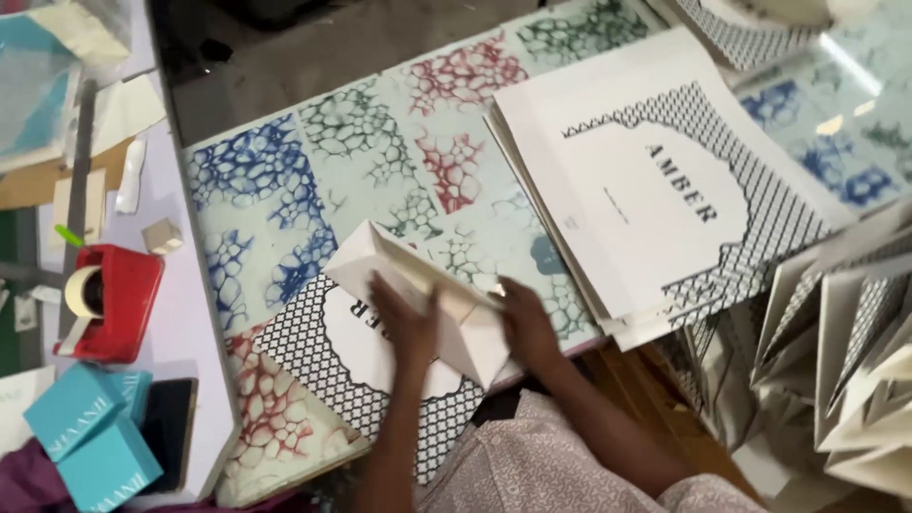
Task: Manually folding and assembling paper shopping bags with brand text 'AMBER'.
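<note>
White folded sheet (427, 294) — between both hands' fingers (404, 318).

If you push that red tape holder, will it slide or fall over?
The red tape holder looks low and wide, so it would probably slide, not tip. Such blocky holders tend to be heavy for their size. Its tape roll sits in a slot, so it likely stays put.

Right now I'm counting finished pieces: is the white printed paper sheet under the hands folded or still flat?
Folded: the white printed paper sheet stands up in raised creased panels between left hand and right hand.
</note>
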